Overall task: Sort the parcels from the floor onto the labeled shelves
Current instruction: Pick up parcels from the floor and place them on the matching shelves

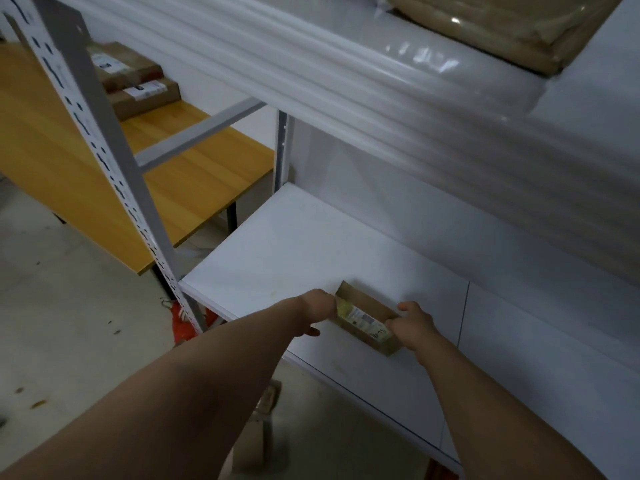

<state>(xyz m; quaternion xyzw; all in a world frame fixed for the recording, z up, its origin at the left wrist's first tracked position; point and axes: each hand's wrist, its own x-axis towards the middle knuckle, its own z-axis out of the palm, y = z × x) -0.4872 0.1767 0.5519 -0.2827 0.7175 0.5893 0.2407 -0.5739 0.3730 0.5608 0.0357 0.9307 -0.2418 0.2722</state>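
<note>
Overhanging the held parcel, an upper shelf carries a wrapped package.

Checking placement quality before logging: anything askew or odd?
Small cardboard parcel is skewed to the white shelf's front edge, left hand and right hand gripping its ends. Scraps dot the floor.

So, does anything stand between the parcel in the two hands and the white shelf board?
Nothing visible does. The left hand and the right hand grip the ends of the small parcel right at the white shelf, and no other thing shows on the board around it. The upper shelf sits well above.
</note>
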